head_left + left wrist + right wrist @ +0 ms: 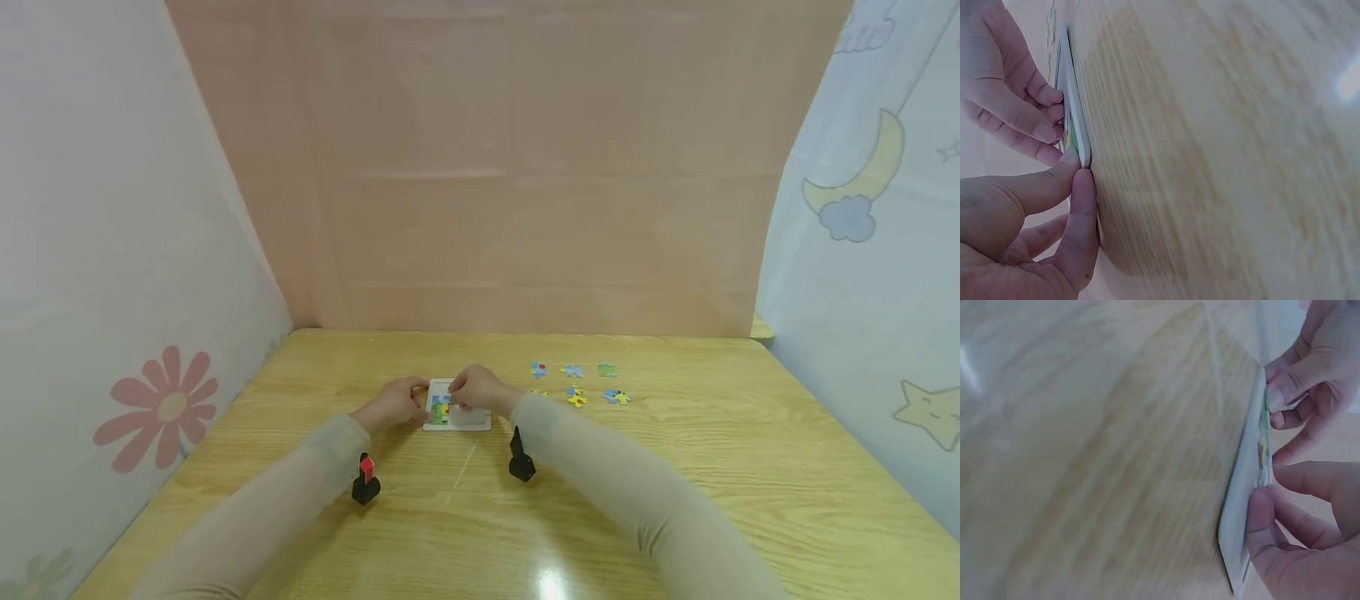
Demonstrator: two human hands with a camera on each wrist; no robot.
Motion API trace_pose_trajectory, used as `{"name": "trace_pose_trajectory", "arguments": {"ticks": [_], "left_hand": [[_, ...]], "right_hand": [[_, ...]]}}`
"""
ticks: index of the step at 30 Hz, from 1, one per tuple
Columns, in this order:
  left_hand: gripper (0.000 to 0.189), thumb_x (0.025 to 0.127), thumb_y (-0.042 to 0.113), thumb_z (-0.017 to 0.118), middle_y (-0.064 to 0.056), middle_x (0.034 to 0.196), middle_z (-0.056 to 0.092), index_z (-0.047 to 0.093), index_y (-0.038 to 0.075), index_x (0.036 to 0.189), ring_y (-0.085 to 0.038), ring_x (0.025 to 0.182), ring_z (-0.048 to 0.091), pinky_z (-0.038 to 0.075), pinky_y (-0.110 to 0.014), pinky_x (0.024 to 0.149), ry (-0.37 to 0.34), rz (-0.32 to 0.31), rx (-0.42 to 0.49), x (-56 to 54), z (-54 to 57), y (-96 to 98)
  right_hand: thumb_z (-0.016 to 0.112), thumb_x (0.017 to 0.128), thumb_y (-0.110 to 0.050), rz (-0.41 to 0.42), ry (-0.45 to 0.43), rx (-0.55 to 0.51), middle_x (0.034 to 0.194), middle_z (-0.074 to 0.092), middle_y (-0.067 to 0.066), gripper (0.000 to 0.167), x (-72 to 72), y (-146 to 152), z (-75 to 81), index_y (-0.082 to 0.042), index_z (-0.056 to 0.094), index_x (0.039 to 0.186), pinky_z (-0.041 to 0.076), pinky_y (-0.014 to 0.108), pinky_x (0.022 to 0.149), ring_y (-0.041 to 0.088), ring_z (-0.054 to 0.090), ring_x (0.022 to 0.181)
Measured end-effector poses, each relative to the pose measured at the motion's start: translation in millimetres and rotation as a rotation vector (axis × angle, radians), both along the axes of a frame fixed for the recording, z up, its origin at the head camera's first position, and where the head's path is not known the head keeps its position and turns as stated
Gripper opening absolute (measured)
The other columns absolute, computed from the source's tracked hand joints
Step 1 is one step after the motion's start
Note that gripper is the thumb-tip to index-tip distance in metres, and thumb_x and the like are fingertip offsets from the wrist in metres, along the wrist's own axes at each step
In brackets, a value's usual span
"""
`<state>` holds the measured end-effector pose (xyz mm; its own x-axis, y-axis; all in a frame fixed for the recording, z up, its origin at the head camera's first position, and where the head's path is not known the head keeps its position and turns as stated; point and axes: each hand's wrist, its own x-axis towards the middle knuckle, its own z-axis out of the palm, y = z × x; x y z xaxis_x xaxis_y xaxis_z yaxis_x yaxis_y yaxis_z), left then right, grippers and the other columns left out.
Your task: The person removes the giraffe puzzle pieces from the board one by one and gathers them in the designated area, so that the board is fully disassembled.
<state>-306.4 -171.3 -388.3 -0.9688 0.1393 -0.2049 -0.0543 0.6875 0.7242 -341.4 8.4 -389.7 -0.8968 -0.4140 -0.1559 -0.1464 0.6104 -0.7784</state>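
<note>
A white puzzle tray (472, 422) lies on the table, with joined colourful pieces (438, 410) in its left part. My left hand (397, 402) pinches the tray's near left corner. The left wrist view shows that thumb on top and the index finger against the tray edge (1080, 112). Over the tray's middle, my right hand (477, 388) pinches a puzzle piece between thumb and index finger, right at the joined pieces. Its fingers hide most of that piece. In the right wrist view, the right thumb (1261, 512) is close against the tray surface (1238, 519).
Several loose puzzle pieces lie in two rows to the right of the tray, among them a green one (607, 370) and a blue and yellow one (617, 397). A beige sheet (510, 208) stands behind the wooden table (465, 533), with patterned sheets at both sides.
</note>
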Motion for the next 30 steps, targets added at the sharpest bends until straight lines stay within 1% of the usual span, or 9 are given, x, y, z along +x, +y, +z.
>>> {"name": "trace_pose_trajectory", "arguments": {"ticks": [6,10,12,15,17,21,24,30], "left_hand": [[0.066,0.084,0.001,0.073,-0.007,0.083,0.050,0.043,-0.002,0.142,-0.015,0.066,0.057,0.051,-0.023,0.063,0.002,-0.018,-0.012,1.8,-0.2,1.8],[0.065,0.084,0.001,0.073,-0.007,0.081,0.050,0.043,-0.003,0.142,-0.015,0.065,0.057,0.050,-0.022,0.061,0.002,-0.025,-0.013,1.7,-1.0,3.9],[0.065,0.084,0.001,0.073,-0.007,0.081,0.050,0.043,-0.002,0.142,-0.015,0.065,0.057,0.050,-0.022,0.060,0.003,-0.023,-0.019,1.3,-1.2,4.9],[0.065,0.084,0.002,0.073,-0.006,0.080,0.051,0.044,-0.001,0.141,-0.015,0.064,0.058,0.048,-0.022,0.059,0.002,-0.019,-0.023,0.5,-1.0,6.2],[0.064,0.084,0.003,0.073,-0.006,0.080,0.051,0.044,-0.001,0.141,-0.014,0.064,0.058,0.046,-0.023,0.059,0.006,-0.023,-0.027,0.4,-1.0,6.7],[0.064,0.084,0.002,0.073,-0.006,0.079,0.052,0.044,-0.003,0.141,-0.015,0.064,0.060,0.049,-0.024,0.061,0.007,-0.032,-0.009,0.6,-1.7,6.6],[0.065,0.083,0.001,0.073,-0.006,0.079,0.053,0.044,-0.003,0.141,-0.015,0.065,0.061,0.052,-0.025,0.063,0.006,-0.033,0.002,-0.5,-2.9,6.4],[0.066,0.083,0.001,0.073,-0.006,0.081,0.052,0.043,-0.003,0.141,-0.014,0.066,0.058,0.053,-0.025,0.065,0.002,-0.037,0.026,-2.9,-3.2,5.4]], "right_hand": [[0.069,0.086,-0.005,0.006,0.046,0.010,0.103,0.068,0.010,0.014,5.7,-1.7,-0.1,0.001,0.071,0.099,0.050,0.022,0.066,0.012,0.056,0.075],[0.069,0.086,-0.005,-0.009,0.049,-0.001,0.099,0.067,0.008,0.014,6.4,-1.5,-1.3,0.001,0.070,0.098,0.048,0.021,0.064,0.012,0.055,0.073],[0.068,0.087,-0.005,-0.023,0.034,-0.026,0.095,0.066,0.006,0.014,5.5,-1.2,-2.2,0.001,0.069,0.099,0.048,0.021,0.063,0.012,0.054,0.071],[0.065,0.090,-0.004,-0.039,0.001,-0.096,0.089,0.067,0.007,0.014,3.4,0.2,-3.1,0.003,0.068,0.101,0.050,0.022,0.062,0.011,0.056,0.069],[0.064,0.091,-0.003,-0.045,-0.037,-0.150,0.086,0.068,0.008,0.013,1.4,1.8,-3.5,0.004,0.069,0.101,0.053,0.023,0.063,0.012,0.058,0.068],[0.063,0.092,-0.003,-0.043,-0.104,-0.227,0.087,0.070,0.009,0.014,-3.3,5.4,-5.9,0.003,0.070,0.102,0.057,0.026,0.067,0.014,0.063,0.070],[0.063,0.092,-0.004,-0.051,-0.127,-0.259,0.091,0.071,0.012,0.014,-3.8,7.3,-4.9,0.002,0.070,0.103,0.058,0.028,0.070,0.015,0.066,0.073],[0.062,0.092,-0.003,-0.053,-0.127,-0.272,0.093,0.071,0.014,0.015,-1.8,10.5,1.4,0.003,0.069,0.104,0.059,0.031,0.071,0.016,0.067,0.072]]}}
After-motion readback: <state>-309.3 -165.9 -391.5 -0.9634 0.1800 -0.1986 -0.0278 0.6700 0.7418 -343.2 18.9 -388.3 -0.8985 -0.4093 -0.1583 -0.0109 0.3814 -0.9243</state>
